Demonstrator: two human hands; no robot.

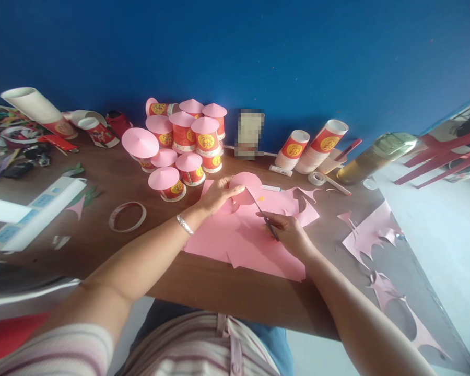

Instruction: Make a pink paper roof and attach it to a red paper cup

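Observation:
Between the thumb and fingers of my left hand [222, 196] is a round pink paper disc [247, 184]. My right hand [288, 232] grips a pair of scissors [272, 230], whose blades reach up to the disc's lower right edge. Pink paper sheets [219, 237] lie on the table under both hands. To the left of my left hand stand several red paper cups with pink cone tops [175, 177], grouped together. A white marker [271, 188] rests on the paper behind the disc.
Stacked paper cups [323, 146], a tape roll [317, 178] and a bottle of amber liquid [372, 159] stand at the back right. Pink paper scraps [372, 235] lie at the right edge. A ring of tape [127, 216] and a power strip [39, 211] are on the left.

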